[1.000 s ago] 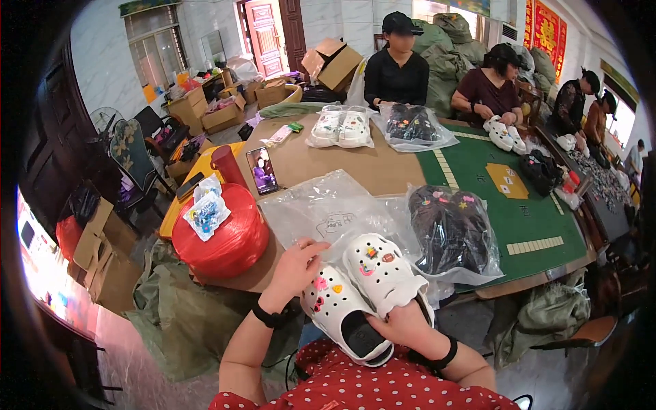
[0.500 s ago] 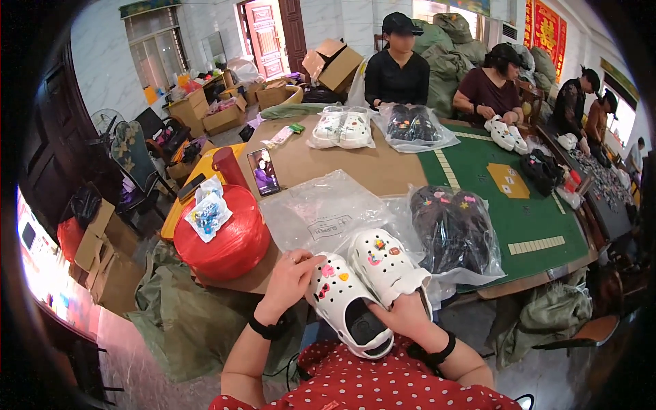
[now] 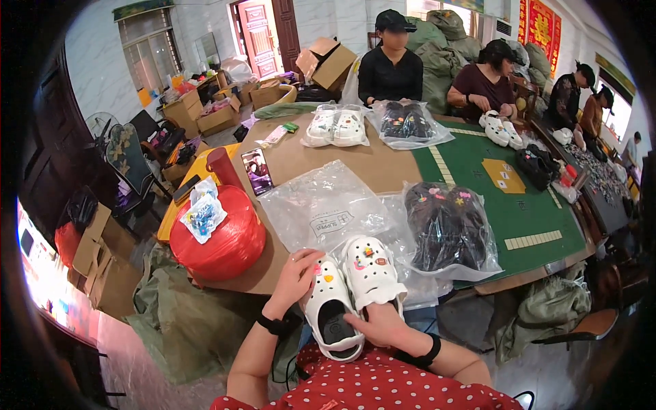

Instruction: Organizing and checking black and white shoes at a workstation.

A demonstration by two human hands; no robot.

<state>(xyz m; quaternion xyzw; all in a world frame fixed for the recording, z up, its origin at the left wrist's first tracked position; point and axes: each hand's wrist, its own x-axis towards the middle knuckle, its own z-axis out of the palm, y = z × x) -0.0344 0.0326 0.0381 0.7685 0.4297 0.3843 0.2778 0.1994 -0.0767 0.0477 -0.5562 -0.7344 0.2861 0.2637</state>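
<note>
A pair of white clogs with colourful charms is held side by side over my lap, toes toward the table. My left hand grips the toe of the left white clog from its outer side. The fingers of my right hand reach into the foot opening of the right white clog, hidden inside it, while the thumb lies over the left clog's black insole. Just beyond the toes, a clear plastic bag lies flat on the table. Bagged black clogs lie to the right.
A red roll of plastic twine bears a small packet. Behind it stand a red cup and a phone. Bagged white clogs and more bagged black clogs lie farther back. Several people work around the tables.
The two clogs have swung to the left and now point more straight away from me. Both hands keep their hold on them. My view has shifted slightly.
</note>
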